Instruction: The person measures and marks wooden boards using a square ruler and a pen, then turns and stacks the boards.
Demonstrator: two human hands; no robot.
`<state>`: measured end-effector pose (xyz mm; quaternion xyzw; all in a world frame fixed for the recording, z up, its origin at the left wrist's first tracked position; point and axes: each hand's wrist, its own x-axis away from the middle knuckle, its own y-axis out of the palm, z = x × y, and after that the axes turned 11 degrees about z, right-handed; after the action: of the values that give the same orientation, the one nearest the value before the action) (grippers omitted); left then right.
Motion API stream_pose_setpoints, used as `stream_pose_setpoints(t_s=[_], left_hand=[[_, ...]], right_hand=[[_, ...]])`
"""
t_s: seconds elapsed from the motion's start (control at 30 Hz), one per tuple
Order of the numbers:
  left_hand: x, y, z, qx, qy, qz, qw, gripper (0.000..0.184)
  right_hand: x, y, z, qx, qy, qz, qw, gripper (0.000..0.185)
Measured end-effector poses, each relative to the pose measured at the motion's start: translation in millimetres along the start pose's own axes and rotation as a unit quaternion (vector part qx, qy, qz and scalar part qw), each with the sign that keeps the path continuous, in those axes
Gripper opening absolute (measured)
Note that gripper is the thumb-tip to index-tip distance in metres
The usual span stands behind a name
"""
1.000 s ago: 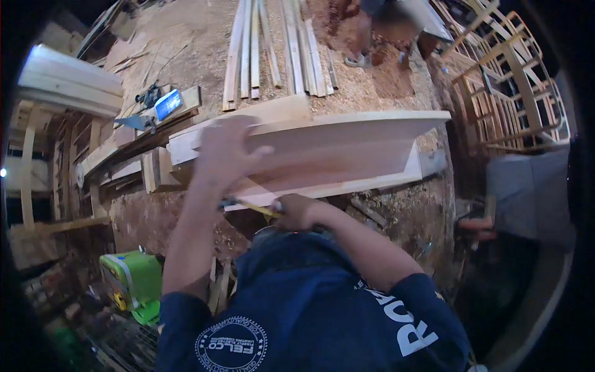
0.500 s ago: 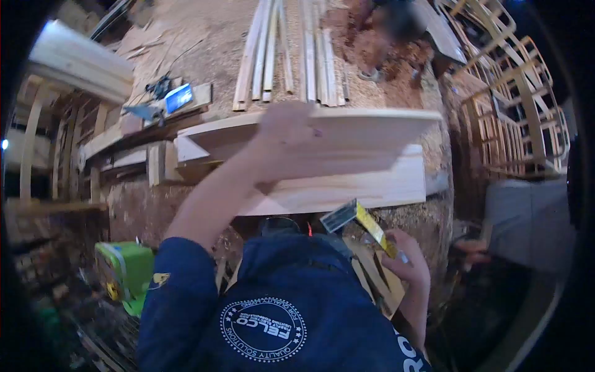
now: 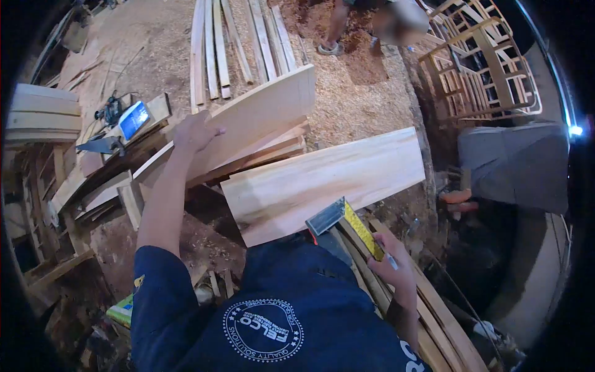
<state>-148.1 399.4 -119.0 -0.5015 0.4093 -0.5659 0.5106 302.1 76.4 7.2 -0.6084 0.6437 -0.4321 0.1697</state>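
Note:
My left hand (image 3: 193, 134) is closed over the upper edge of a wide wooden board (image 3: 260, 111), which stands tilted on edge with its thumb side toward me. A second wide board (image 3: 334, 180) lies flat in front of my body, its face streaked with darker grain. My right hand (image 3: 396, 265) grips a try square by its yellow blade (image 3: 362, 230); the dark stock (image 3: 326, 215) points left over the near edge of the flat board. A thin pale object (image 3: 392, 261), perhaps a marker, also shows between the right fingers.
Long wooden strips (image 3: 217, 56) lie on sawdust-covered ground ahead. At left are a lit phone-like screen (image 3: 133, 119) and a handsaw (image 3: 99, 146). Another person's leg and foot (image 3: 331, 48) are at the back. Wooden frames (image 3: 483, 74) stand at right; more planks (image 3: 434, 310) lie beside me.
My left hand has carried the tilted board to the left, uncovering more of the flat board. My right hand keeps hold of the try square. The view has turned somewhat.

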Motion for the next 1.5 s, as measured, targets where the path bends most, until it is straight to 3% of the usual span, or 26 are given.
stream_pose_setpoints(t_s=[0.07, 0.17, 0.27, 0.43, 0.57, 0.67, 0.7, 0.83, 0.9, 1.1, 1.17, 1.3, 1.37, 1.5], left_hand=[[-22, 17, -6, 0.016, 0.005, -0.074, 0.997, 0.077], [-48, 63, -26, 0.030, 0.062, -0.074, 0.995, 0.081], [-90, 126, -59, 0.014, 0.077, -0.045, 0.996, 0.080], [-106, 133, -41, -0.014, 0.029, -0.066, 0.997, 0.080], [-118, 184, -58, 0.005, 0.098, 0.016, 0.995, 0.072], [-123, 189, -55, -0.001, 0.125, -0.137, 0.983, 0.063], [-112, 181, -54, 0.014, 0.113, -0.142, 0.983, 0.060], [-86, 149, -21, 0.096, 0.102, -0.128, 0.982, 0.055], [-68, 133, 8, 0.154, 0.106, -0.113, 0.976, 0.053], [35, 60, 190, 0.334, 0.101, -0.133, 0.928, 0.043], [59, 69, 243, 0.346, 0.123, -0.136, 0.920, 0.057], [79, 77, 356, 0.209, 0.227, -0.075, 0.948, 0.072], [81, 87, 386, 0.165, 0.252, -0.008, 0.953, 0.078], [65, 122, 421, 0.078, 0.245, -0.010, 0.966, 0.088]], right_hand=[[3, -2, -21, -0.020, 0.063, -0.011, 0.998, 0.046], [13, 6, -12, -0.005, 0.028, 0.031, 0.999, 0.047], [31, 13, -10, 0.097, -0.022, 0.139, 0.985, 0.047], [29, 15, -12, 0.045, 0.058, 0.102, 0.992, 0.049], [30, 20, -7, 0.037, 0.071, 0.139, 0.987, 0.046], [24, 19, -12, 0.028, 0.099, 0.161, 0.982, 0.044], [18, 15, -19, -0.004, 0.148, 0.152, 0.977, 0.045], [8, 18, 21, 0.012, 0.086, 0.162, 0.983, 0.047], [-7, 23, 51, 0.018, 0.023, 0.183, 0.983, 0.050], [-76, 18, 111, -0.042, 0.021, 0.211, 0.976, 0.058], [-106, 16, 137, -0.077, -0.020, 0.222, 0.972, 0.059], [-158, -7, 169, -0.095, -0.070, 0.217, 0.969, 0.057], [-167, -15, 182, -0.117, -0.068, 0.223, 0.965, 0.057], [-178, -52, 222, -0.109, -0.030, 0.264, 0.958, 0.055]])
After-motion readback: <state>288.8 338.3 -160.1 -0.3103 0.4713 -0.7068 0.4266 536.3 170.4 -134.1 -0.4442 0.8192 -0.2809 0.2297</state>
